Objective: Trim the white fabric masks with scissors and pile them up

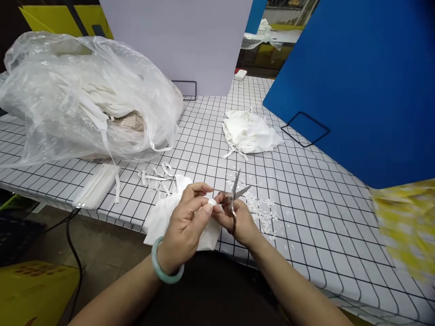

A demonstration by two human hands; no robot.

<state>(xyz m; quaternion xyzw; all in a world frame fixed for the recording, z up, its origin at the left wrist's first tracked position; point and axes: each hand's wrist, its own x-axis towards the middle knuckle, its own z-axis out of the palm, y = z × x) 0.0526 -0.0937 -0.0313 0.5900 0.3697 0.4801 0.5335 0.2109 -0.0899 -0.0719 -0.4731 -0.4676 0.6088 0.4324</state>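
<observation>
My left hand [190,215], with a pale green bangle [166,274] on the wrist, pinches a small part of a white cloth garment [161,221] at its fingertips. The rest of the garment hangs over the table's front edge, partly hidden behind that hand. My right hand [239,222] has a pair of scissors [234,194] hooked on its fingers, blades apart and pointing away from me. Its thumb and forefinger meet the same bit of cloth beside the left fingertips. Small white scraps [261,210] lie scattered just beyond the right hand.
A big clear plastic bag [136,77] of white garments fills the left. Another white garment pile [249,131] lies ahead. Loose white straps [154,176] and a white power strip [97,185] are at front left. A pale panel [180,40] and a blue panel [360,90] stand behind.
</observation>
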